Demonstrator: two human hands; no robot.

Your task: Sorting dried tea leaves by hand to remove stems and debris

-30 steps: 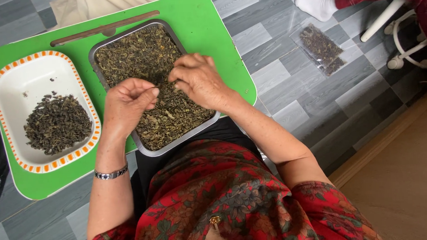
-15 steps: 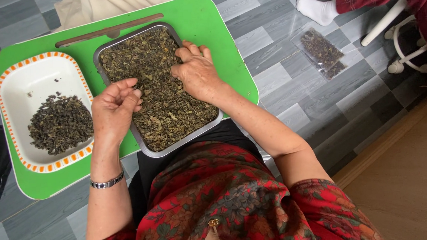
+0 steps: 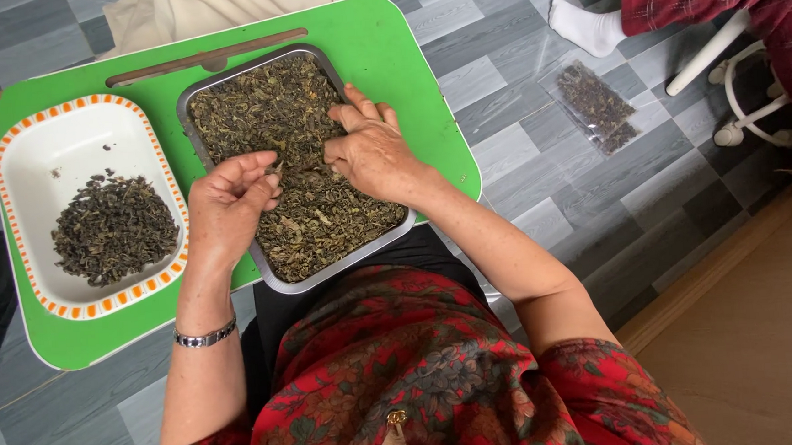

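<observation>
A clear bag of dried leaves (image 3: 596, 105) is lying on the grey floor (image 3: 539, 159), well right of the fingers; beyond it, a white-socked foot (image 3: 584, 23) is resting.

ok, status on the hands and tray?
Left hand pinching leaves at the metal tray. Right hand flat on the leaves. White dish left, partly filled. Nothing blocking.

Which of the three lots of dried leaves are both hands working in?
The metal tray, heaped full, under the left hand and right hand; not the orange-rimmed white dish or the plastic bag on the floor.
</observation>
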